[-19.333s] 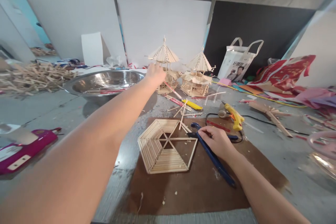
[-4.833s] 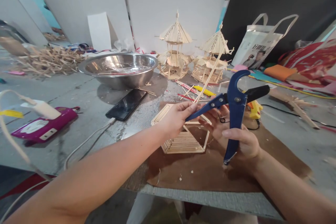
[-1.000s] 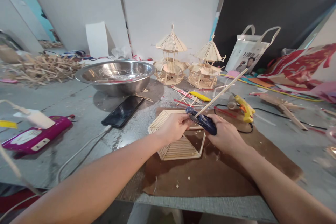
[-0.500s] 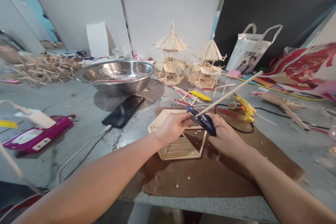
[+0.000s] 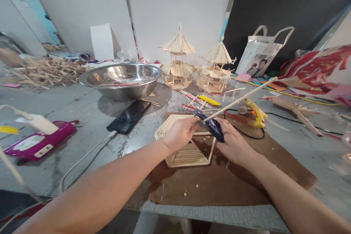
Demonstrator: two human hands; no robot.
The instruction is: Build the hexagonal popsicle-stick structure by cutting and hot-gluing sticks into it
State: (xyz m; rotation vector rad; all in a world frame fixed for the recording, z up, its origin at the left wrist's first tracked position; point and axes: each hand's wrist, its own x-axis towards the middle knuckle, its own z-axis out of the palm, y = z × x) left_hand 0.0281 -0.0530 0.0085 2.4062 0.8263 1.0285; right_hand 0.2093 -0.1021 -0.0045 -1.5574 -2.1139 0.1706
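Note:
My right hand [image 5: 233, 139] is wrapped round dark blue-handled cutting pliers [image 5: 214, 128], whose jaws point to the upper left. A long thin wooden stick [image 5: 241, 98] crosses the jaws and slants up to the right. Close to the jaws, my left hand [image 5: 181, 132] is closed in a pinch at the stick's lower end; its fingertips partly hide that end. Beneath both hands a flat hexagonal frame of wooden sticks [image 5: 189, 155] lies on a brown board [image 5: 219, 190]. Parallel sticks fill some of its sections; my left hand covers part of it.
Behind the board are a yellow utility knife [image 5: 209, 100], two stick pavilions [image 5: 179, 71] and a steel basin [image 5: 120, 93]. A yellow glue gun [image 5: 256, 113] lies right. On the left are a phone [image 5: 128, 117], a purple power strip [image 5: 41, 140] and a stick pile [image 5: 52, 71].
The pliers and the stick have shifted very slightly, and the stick's far end sits a little further right. Both hands keep their grip.

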